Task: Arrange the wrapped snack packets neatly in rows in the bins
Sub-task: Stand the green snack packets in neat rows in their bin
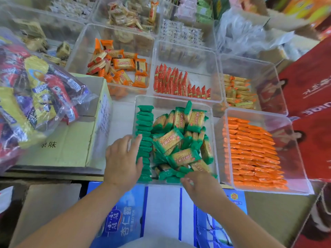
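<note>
The green packets (179, 140) sit in the nearest clear bin (172, 99), one upright row (145, 122) along its left wall, the rest heaped beside it. The left hand (123, 158) braces that row with spread, straight fingers; if it lifts, the row may topple. The right hand (200, 185) curls its fingers into the heap, pinching or not I cannot tell.

Bright even light, soft shadows; wide-angle bending at edges; far bins blurred, perhaps motion

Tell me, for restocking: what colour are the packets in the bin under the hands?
Green packets with a tan centre panel, best seen in the head view.
</note>
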A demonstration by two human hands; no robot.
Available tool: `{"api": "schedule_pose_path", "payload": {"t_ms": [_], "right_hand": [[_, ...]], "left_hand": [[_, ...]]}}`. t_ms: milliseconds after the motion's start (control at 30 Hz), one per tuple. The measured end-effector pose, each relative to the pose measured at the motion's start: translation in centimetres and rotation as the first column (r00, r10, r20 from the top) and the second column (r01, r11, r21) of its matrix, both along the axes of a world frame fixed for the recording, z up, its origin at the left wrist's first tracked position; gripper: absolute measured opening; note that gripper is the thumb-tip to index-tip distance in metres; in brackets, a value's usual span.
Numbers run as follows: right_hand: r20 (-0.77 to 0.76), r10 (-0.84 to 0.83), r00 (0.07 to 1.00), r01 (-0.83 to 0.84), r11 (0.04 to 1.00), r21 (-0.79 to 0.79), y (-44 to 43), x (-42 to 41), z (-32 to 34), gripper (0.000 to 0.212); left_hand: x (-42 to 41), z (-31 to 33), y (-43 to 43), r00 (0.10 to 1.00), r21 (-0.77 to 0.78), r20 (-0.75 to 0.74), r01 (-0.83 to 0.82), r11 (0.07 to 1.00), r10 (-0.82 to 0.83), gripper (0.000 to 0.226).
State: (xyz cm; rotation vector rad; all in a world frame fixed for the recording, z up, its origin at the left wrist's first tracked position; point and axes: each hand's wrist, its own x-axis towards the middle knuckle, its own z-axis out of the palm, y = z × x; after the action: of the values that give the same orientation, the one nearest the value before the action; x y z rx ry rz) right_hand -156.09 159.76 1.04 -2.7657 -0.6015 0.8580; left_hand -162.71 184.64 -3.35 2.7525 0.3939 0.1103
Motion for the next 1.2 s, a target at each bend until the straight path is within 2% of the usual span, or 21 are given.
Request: {"api": "schedule_pose_path", "payload": {"t_ms": [67,100,167,267,333,433,500,600,667,733,767,867,967,1033,1200], "right_hand": [[-0.018,0.039,0.999,-0.040,0.997,-0.064,-0.5,-0.6,-0.4,0.048],[-0.013,0.052,0.999,-0.053,0.995,-0.086,-0.5,-0.8,-0.6,0.051],[-0.027,0.051,0.998,-0.054,0.993,-0.108,-0.1,-0.9,-1.1,0.057],[-0.141,0.055,0.988,-0.070,0.992,-0.101,0.9,-0.6,-1.5,0.068],[-0.243,0.053,0.969,-0.070,0.996,-0.062,1.7,-0.2,-1.6,0.066],[-0.443,0.043,0.895,-0.017,0.998,0.062,2.9,0.4,-1.1,0.052],[-0.483,0.094,0.871,-0.057,0.994,0.091,3.5,0.6,-1.1,0.050],[-0.429,0.068,0.901,-0.006,0.990,0.144,3.5,0.7,-1.4,0.035],[-0.223,-0.058,0.973,0.104,0.974,0.200,2.8,1.2,-1.4,0.026],[0.021,-0.129,0.991,0.122,0.970,0.208,1.8,1.8,-1.6,0.019],[0.071,-0.120,0.990,0.105,0.977,0.184,1.5,2.0,-1.7,0.022],[0.006,0.017,1.000,-0.017,1.000,0.000,2.0,2.4,-2.0,0.045],[-0.059,0.084,0.995,-0.092,0.984,-0.155,3.2,3.0,-2.4,0.051],[-0.085,0.116,0.990,-0.132,0.969,-0.209,3.5,3.6,-2.8,0.056],[-0.093,0.230,0.969,-0.247,0.936,-0.253,4.2,3.9,-3.6,0.053]], "left_hand": [[-0.1,0.6,-1.2,0.964,0.073,0.164,0.201,0.977,-0.211,0.038],[-0.2,1.0,-2.1,0.942,0.068,0.167,0.283,0.957,-0.291,0.031],[-0.3,1.4,-4.1,0.934,-0.021,-0.006,0.357,0.934,-0.357,0.045],[-0.2,0.7,-6.0,0.892,-0.086,-0.333,0.293,0.952,-0.305,0.063],[0.1,0.3,-6.1,0.858,-0.087,-0.412,0.296,0.951,-0.305,0.058],[0.8,0.5,-5.5,0.841,-0.118,-0.440,0.294,0.949,-0.315,0.040],[1.1,0.5,-5.0,0.840,-0.123,-0.442,0.291,0.949,-0.315,0.032],[1.0,0.2,-4.6,0.850,-0.131,-0.423,0.285,0.950,-0.313,0.034],[0.7,-0.2,-4.6,0.855,-0.121,-0.403,0.304,0.945,-0.326,0.035],[0.4,-0.4,-4.6,0.854,-0.107,-0.394,0.325,0.940,-0.340,0.038],[0.4,-0.5,-4.6,0.853,-0.110,-0.391,0.329,0.938,-0.345,0.039],[0.3,-0.5,-4.5,0.857,-0.129,-0.376,0.328,0.936,-0.352,0.041],[0.0,-0.5,-4.3,0.861,-0.106,-0.369,0.334,0.937,-0.349,0.035],[-0.1,-0.5,-4.4,0.856,-0.086,-0.381,0.342,0.936,-0.348,0.030],[0.1,-0.5,-4.5,0.847,-0.082,-0.391,0.358,0.930,-0.360,0.041]]}}
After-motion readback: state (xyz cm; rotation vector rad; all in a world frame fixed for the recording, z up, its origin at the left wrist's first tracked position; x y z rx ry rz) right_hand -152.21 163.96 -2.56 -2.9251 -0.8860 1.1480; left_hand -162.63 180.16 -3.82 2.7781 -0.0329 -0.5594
